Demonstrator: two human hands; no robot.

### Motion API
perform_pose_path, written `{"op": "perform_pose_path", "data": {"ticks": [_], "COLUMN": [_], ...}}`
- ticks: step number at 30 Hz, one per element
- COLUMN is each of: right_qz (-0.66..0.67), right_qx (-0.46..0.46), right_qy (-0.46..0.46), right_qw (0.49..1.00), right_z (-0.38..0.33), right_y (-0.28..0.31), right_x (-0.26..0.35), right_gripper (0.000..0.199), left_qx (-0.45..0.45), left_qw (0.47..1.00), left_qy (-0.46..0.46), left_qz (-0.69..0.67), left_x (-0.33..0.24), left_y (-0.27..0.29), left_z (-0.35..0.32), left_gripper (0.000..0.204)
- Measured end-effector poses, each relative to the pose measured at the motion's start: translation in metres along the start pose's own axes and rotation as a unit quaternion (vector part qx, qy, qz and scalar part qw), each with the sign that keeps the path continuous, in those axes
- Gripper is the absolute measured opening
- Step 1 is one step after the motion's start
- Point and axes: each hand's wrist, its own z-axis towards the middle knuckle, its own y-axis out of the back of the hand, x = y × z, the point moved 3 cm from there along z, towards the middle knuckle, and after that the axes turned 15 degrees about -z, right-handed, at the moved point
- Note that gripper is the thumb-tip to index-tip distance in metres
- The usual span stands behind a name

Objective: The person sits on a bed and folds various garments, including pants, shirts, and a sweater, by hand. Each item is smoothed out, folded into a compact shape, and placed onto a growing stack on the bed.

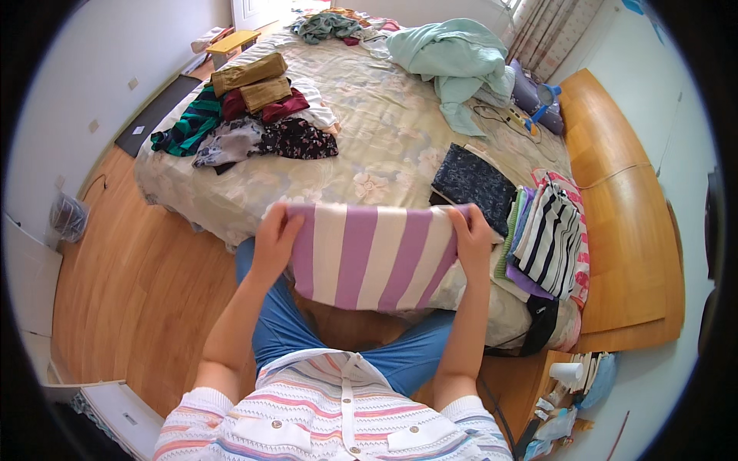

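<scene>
Purple and white stripes run down a folded cloth (377, 257) that a person holds up in front of themselves, just over the near edge of a bed (384, 146). The left hand (274, 238) grips the cloth's upper left corner, fingers curled over the top edge; the right hand (473, 240) grips the upper right corner the same way, so the cloth hangs stretched between them.

Just right of the cloth, on the bed, sits a stack of folded clothes (547, 238) topped by a black-and-white striped piece. Beyond that stack lies a dark patterned folded garment (473, 184). Farther up the bed on the left side is a loose heap of unfolded clothes (250, 115) in brown, dark red, green and floral prints. A crumpled pale green sheet (457, 61) lies at the far end of the bed.
</scene>
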Motion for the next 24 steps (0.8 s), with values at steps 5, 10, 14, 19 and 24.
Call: {"op": "perform_pose_path", "data": {"ticks": [5,10,14,19,24], "right_qz": [-0.020,-0.138,-0.118,-0.250,-0.274], "right_qx": [0.088,-0.039,-0.030,0.093,0.044], "right_qy": [-0.024,-0.024,0.120,0.304,0.094], "right_qw": [0.996,0.989,0.985,0.915,0.956], "right_z": [0.088,0.079,0.030,-0.059,-0.079], "right_y": [-0.085,-0.106,-0.143,-0.185,-0.170], "right_x": [-0.090,-0.116,-0.085,-0.090,-0.153], "right_gripper": [0.046,0.038,0.028,0.042,0.041], "left_qx": [0.006,0.043,0.124,0.266,0.308], "left_qw": [0.999,0.966,0.949,0.873,0.873], "left_qy": [0.028,-0.052,-0.147,-0.219,-0.170], "left_qz": [-0.019,0.249,0.250,0.346,0.338], "left_x": [0.097,0.184,0.168,0.157,0.145], "left_y": [-0.024,-0.037,-0.058,-0.061,-0.025], "left_z": [0.092,0.078,0.034,-0.036,-0.068], "left_gripper": [0.023,0.041,0.046,0.047,0.046]}}
